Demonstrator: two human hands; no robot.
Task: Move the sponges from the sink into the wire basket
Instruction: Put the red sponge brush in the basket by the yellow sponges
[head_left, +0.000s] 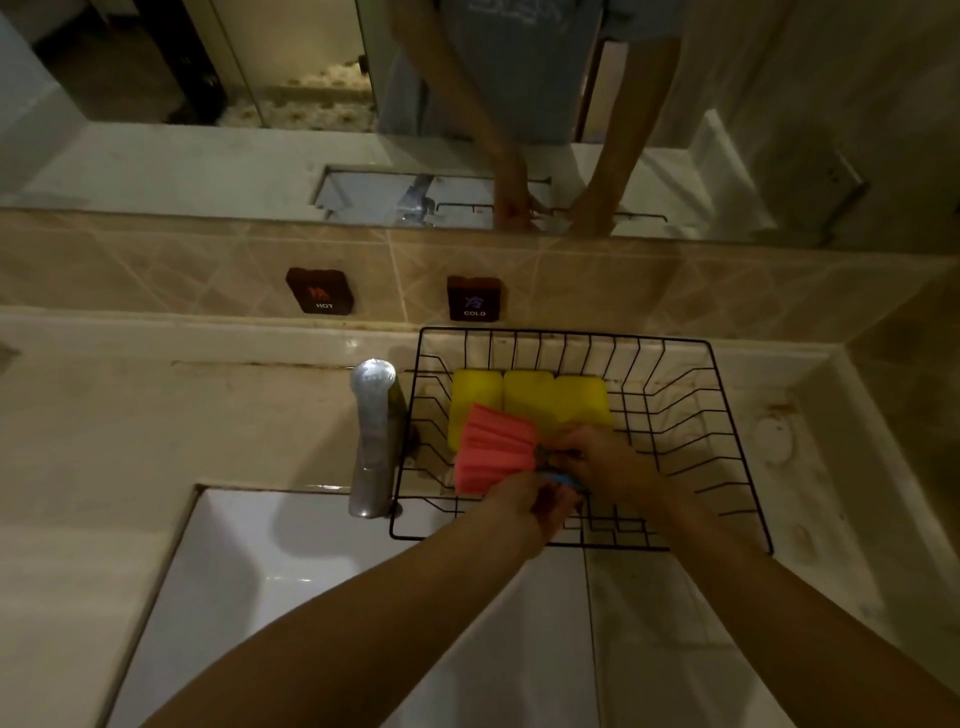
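Your left hand and right hand share a closed grip on the pink sponge over the basket, yellow sponges already beyond it, sink seemingly bare.

Yellow sponges: three. Pink sponge: one. Wire basket: one.

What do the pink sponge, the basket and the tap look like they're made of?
Pink sponge: soft foam, matte, with a ribbed face. Basket: thin metal wire, black coating, probably painted or plastic-dipped. Tap: metal, chrome-like finish, judging by bright highlights on its rounded top.
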